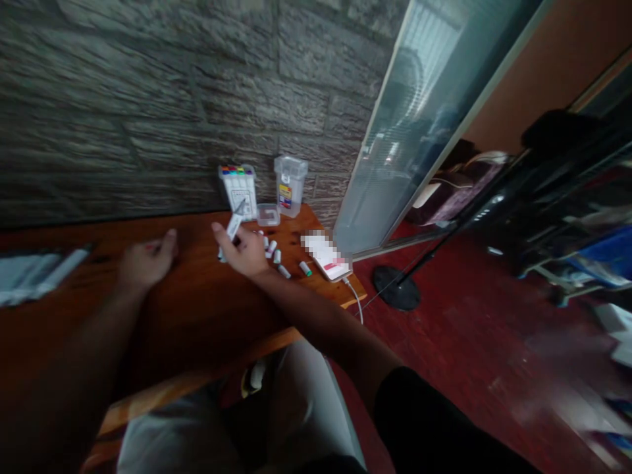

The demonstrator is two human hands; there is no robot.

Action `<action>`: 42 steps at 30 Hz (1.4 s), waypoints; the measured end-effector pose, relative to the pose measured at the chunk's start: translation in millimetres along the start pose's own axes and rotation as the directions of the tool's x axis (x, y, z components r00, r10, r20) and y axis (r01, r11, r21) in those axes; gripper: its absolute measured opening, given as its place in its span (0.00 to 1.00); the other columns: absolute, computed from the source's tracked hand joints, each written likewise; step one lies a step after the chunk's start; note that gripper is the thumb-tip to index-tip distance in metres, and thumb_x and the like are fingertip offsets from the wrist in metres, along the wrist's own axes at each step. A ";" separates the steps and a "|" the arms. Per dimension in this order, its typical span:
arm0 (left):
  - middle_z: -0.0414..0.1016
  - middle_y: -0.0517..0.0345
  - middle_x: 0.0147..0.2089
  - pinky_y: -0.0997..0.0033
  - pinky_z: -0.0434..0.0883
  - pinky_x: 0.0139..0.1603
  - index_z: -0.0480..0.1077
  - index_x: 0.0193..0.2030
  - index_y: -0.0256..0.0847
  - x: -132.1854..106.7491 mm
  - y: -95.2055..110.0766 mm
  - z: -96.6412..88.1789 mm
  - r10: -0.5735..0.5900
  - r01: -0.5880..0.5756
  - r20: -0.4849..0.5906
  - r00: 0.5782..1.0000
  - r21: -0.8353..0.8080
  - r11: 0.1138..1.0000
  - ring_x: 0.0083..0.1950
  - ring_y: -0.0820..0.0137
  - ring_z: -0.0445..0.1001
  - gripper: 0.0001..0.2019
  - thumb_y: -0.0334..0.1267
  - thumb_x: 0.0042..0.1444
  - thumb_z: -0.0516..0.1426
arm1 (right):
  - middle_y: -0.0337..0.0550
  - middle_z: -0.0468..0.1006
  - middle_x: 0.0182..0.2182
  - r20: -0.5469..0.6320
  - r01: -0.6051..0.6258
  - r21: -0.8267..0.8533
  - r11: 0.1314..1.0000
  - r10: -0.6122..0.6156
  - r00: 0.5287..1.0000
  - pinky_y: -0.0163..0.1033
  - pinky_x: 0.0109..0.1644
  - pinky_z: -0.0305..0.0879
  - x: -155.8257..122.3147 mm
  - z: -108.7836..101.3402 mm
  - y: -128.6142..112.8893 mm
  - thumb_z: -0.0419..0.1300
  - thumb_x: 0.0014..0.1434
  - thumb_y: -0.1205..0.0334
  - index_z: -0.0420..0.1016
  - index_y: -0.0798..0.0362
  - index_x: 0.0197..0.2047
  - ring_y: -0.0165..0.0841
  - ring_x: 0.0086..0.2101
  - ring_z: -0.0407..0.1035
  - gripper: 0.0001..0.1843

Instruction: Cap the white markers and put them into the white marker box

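Note:
A white marker [234, 226] stands tilted up between the thumb and fingers of my right hand [247, 253], which is closed on it. Its far end overlaps a clear case of markers with coloured tops [238, 191] behind it. Beside that hand lie several small white marker caps [277, 256], one with a green end [305, 268]. My left hand [148, 263] is over the table to the left, fingers curled and closed; a bit of red shows at the fingertips, too small to name. A row of white markers [42, 276] lies further left, blurred.
A clear empty case [291, 187] stands near the wall, with its clear lid [268, 214] beside it. A phone [328, 257] with a white cable lies at the table's [207, 316] right end. A stone wall rises behind; a stand base [396, 288] is on the red floor.

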State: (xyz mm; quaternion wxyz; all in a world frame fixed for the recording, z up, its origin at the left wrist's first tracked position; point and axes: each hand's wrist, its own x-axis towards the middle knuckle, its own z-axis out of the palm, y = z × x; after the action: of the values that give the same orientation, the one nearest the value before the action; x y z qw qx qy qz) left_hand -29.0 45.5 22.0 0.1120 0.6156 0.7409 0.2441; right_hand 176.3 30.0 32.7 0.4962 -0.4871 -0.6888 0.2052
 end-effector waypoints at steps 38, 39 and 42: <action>0.71 0.51 0.25 0.61 0.68 0.37 0.57 0.22 0.45 -31.1 30.7 18.4 0.392 -0.394 -0.096 0.915 -0.419 0.818 0.33 0.63 0.71 0.35 0.68 0.63 0.29 | 0.38 0.71 0.18 0.278 0.120 0.281 0.952 -0.200 0.939 0.38 0.28 0.58 -1.3 6.1 6.3 0.56 0.62 0.35 0.71 0.51 0.20 0.31 0.21 0.63 0.31; 0.71 0.51 0.24 0.61 0.68 0.37 0.57 0.22 0.45 -31.8 30.7 18.1 0.399 -0.396 -0.085 0.913 -0.418 0.818 0.32 0.62 0.71 0.35 0.68 0.63 0.28 | 0.38 0.71 0.17 0.298 0.116 0.289 0.950 -0.204 0.932 0.38 0.28 0.58 -1.9 5.7 4.1 0.56 0.62 0.34 0.71 0.51 0.19 0.31 0.21 0.63 0.32; 0.69 0.51 0.23 0.61 0.67 0.36 0.56 0.20 0.45 -34.4 30.8 14.8 0.408 -0.402 -0.083 0.909 -0.424 0.811 0.32 0.62 0.72 0.36 0.68 0.62 0.28 | 0.37 0.68 0.15 0.328 0.118 0.301 0.946 -0.219 0.919 0.38 0.29 0.60 -3.9 4.8 -1.3 0.54 0.62 0.34 0.68 0.50 0.17 0.32 0.20 0.63 0.33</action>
State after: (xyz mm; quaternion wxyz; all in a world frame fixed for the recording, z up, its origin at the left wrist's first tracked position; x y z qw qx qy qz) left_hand 11.8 19.4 20.1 0.1956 0.7201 0.5193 0.4165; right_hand 171.6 26.9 29.7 0.4413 -0.3063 -0.7719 0.3399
